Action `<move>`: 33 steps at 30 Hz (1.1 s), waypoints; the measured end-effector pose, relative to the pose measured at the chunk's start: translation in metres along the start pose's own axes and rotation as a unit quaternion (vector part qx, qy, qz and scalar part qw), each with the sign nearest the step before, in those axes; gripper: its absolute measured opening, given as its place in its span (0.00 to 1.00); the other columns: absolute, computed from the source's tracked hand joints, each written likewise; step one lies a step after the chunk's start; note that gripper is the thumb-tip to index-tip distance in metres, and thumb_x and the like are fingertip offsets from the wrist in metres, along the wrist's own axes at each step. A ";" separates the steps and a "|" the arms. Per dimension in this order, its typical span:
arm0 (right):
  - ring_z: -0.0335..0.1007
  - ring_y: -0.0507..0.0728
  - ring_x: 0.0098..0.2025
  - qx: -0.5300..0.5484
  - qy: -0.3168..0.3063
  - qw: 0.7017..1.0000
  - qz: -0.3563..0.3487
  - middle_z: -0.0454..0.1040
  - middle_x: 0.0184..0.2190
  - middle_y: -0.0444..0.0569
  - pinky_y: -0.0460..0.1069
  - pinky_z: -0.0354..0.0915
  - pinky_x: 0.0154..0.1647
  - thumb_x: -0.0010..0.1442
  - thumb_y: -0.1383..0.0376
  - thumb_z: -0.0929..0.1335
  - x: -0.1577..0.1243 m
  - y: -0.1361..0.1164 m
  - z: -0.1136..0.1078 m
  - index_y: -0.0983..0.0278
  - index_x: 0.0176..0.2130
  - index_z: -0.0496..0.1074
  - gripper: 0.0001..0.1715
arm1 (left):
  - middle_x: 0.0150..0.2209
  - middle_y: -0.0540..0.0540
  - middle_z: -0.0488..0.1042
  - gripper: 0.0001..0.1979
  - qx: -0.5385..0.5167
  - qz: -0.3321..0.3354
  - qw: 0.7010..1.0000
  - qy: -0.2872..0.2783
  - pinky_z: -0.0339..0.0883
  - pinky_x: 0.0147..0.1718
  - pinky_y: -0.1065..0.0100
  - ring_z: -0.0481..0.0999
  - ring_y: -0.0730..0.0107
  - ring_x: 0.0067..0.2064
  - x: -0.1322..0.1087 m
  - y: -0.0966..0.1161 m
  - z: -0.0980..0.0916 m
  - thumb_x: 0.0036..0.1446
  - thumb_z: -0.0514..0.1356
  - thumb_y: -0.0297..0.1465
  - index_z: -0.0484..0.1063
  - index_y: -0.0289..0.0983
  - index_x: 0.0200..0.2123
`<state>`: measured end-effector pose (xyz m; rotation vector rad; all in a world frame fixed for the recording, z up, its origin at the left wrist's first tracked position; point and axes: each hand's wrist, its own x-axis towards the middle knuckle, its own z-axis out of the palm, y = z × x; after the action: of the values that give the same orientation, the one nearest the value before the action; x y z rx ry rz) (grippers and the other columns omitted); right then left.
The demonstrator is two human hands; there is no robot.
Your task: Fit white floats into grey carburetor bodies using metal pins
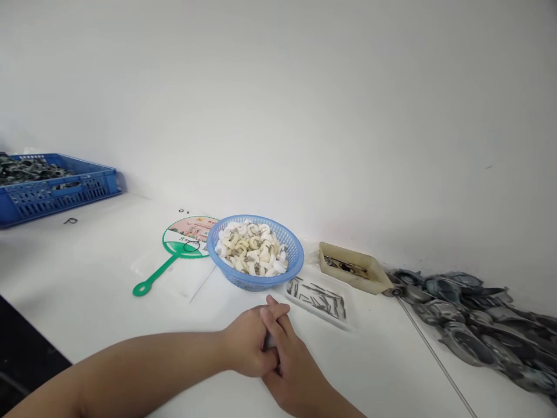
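Note:
In the lower middle, my left hand (249,343) and my right hand (300,367) are pressed together over the white table, fingers closed and overlapping. A small greyish patch shows between them, but most of what they may hold is hidden. Just beyond stands a round blue plastic basket (256,283), filled with white and cream curved pieces (252,248). Beside it to the right, a shallow white tray (348,324) contains several thin dark grey strips (319,297).
A green-handled fan (159,271) lies left of the basket. Behind the tray stands a beige box (363,283) with slim dark items inside. Grey pieces with oval openings (465,342) are heaped at right. A blue crate (65,197) of dark parts sits far left, against the wall (278,116).

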<state>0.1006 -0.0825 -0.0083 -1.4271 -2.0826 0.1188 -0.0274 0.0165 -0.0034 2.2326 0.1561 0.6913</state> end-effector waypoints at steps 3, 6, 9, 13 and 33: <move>0.35 0.67 0.66 -0.010 -0.001 1.000 0.003 0.29 0.66 0.57 0.62 0.58 0.56 0.47 0.73 0.62 -0.001 0.002 0.000 0.62 0.64 0.38 0.50 | 0.55 0.37 0.64 0.41 -0.002 -0.005 1.000 -0.002 0.62 0.54 0.56 0.65 0.52 0.55 0.001 -0.001 0.001 0.41 0.58 0.26 0.49 0.32 0.61; 0.34 0.67 0.66 -0.011 -0.001 1.000 -0.005 0.29 0.66 0.57 0.63 0.57 0.57 0.47 0.73 0.62 -0.001 0.003 0.000 0.62 0.64 0.38 0.50 | 0.56 0.37 0.64 0.41 -0.009 -0.004 1.000 -0.005 0.62 0.54 0.57 0.65 0.53 0.56 0.001 -0.002 0.002 0.42 0.57 0.26 0.48 0.33 0.61; 0.34 0.67 0.66 -0.004 0.002 1.000 -0.002 0.30 0.66 0.57 0.63 0.57 0.57 0.48 0.74 0.62 0.000 0.001 0.000 0.62 0.64 0.38 0.49 | 0.54 0.38 0.66 0.41 -0.019 0.001 1.000 -0.004 0.63 0.53 0.57 0.67 0.54 0.54 0.001 -0.001 0.001 0.42 0.57 0.26 0.49 0.33 0.61; 0.34 0.65 0.66 -0.005 -0.003 1.000 0.012 0.29 0.66 0.57 0.63 0.56 0.58 0.49 0.74 0.61 0.001 0.000 -0.001 0.63 0.64 0.38 0.48 | 0.57 0.37 0.63 0.42 -0.019 -0.010 1.000 -0.010 0.62 0.54 0.56 0.64 0.52 0.56 0.001 0.000 -0.001 0.41 0.58 0.27 0.48 0.32 0.62; 0.40 0.67 0.65 -0.022 -0.004 0.999 0.026 0.33 0.66 0.55 0.63 0.62 0.54 0.53 0.72 0.60 0.006 0.004 -0.001 0.60 0.64 0.39 0.44 | 0.53 0.42 0.66 0.42 0.004 -0.058 0.997 -0.049 0.66 0.47 0.55 0.68 0.50 0.51 0.006 0.007 -0.011 0.42 0.58 0.27 0.46 0.39 0.62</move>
<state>0.1032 -0.0760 -0.0072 -1.5102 -2.0655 0.1005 -0.0282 0.0209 0.0100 2.2399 0.2372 0.5190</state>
